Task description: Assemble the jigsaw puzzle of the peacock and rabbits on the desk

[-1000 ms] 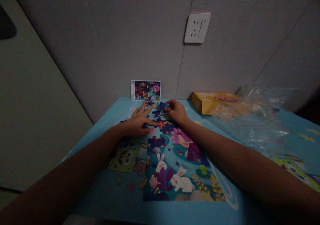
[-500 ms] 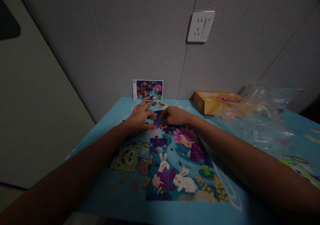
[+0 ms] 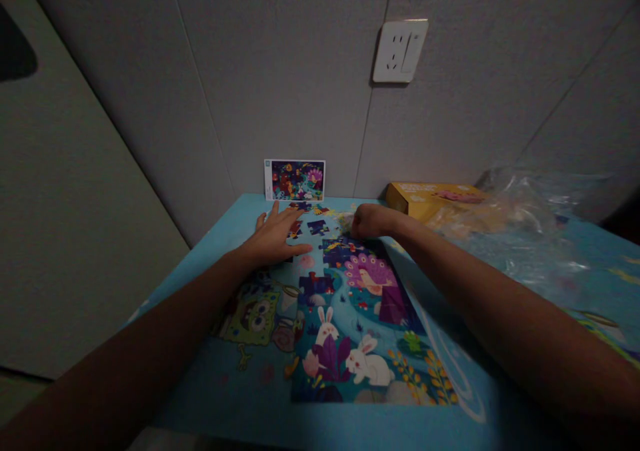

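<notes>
A partly joined jigsaw puzzle [image 3: 360,331] with rabbits, a frog and a pink peacock lies flat on the blue table. My left hand [image 3: 277,236] rests with fingers spread over loose pieces, left of the puzzle's upper part. Just right of its fingers lies a loose dark blue piece [image 3: 319,227]. My right hand [image 3: 364,221] is curled at the puzzle's top edge, knuckles up; its fingertips, and anything they hold, are hidden. Against the wall leans a small picture card [image 3: 298,181] showing the same scene.
A yellow box [image 3: 425,201] stands at the back right, partly behind a crumpled clear plastic bag [image 3: 520,237]. The wall rises directly behind the blue table [image 3: 220,377] and carries a white socket [image 3: 401,51]. More pieces lie below the card.
My right hand has moved right, from the dark piece beside my left hand to the puzzle's top edge. My left hand has shifted slightly left, its thumb and fingers now wider apart.
</notes>
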